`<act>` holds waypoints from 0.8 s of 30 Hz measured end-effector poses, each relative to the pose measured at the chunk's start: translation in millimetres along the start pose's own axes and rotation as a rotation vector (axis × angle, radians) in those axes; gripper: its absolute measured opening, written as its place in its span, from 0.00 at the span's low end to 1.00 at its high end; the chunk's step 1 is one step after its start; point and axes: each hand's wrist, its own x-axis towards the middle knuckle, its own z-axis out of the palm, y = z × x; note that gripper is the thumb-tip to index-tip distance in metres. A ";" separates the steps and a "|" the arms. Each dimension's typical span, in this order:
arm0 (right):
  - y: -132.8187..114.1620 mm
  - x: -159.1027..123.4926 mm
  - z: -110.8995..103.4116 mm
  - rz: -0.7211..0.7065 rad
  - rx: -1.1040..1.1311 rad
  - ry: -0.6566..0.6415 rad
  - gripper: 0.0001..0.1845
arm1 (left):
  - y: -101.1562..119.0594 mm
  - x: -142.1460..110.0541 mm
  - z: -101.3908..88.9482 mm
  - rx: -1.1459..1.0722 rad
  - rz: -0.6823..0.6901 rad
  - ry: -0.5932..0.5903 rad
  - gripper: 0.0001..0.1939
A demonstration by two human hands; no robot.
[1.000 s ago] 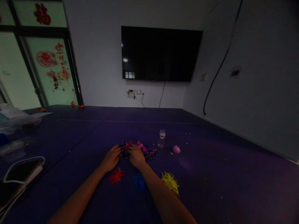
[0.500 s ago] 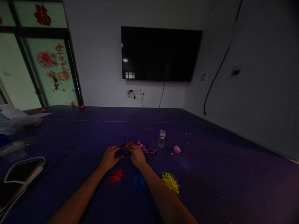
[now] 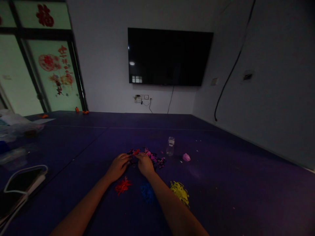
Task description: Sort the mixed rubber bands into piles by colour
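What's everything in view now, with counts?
mixed pile: 1, pink, red, dark, centre
red pile: 1, red, near centre
blue pile: 1, blue, right of red pile
yellow pile: 1, yellow, right of blue pile
bottle: 1, clear, right of mixed pile
lump: 1, pink, right of bottle
surface: 1, purple, beneath these
cable: 1, white, lower left
dark item: 1, black, under cable
clutter: uncountable, mostly whitish, far left
television: 1, black, back wall
sockets: several, pale, below television
glass door: 1, pale green, back left
orange things: at least 3, orange, near door
wall cord: 1, black, right
left grip: 1, bare, mixed pile's left
right grip: 1, bare, at mixed pile
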 end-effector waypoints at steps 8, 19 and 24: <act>0.9 0.3 3.0 -0.098 0.001 -0.049 0.25 | 4.0 -0.2 -1.1 -0.050 0.048 -0.038 0.18; 6.0 -0.2 8.5 -0.148 0.049 -0.036 0.26 | -6.8 -1.9 5.8 -0.061 0.074 -0.021 0.18; 7.9 0.3 10.3 -0.150 0.055 -0.042 0.26 | -10.0 -2.3 7.1 -0.056 0.064 -0.007 0.18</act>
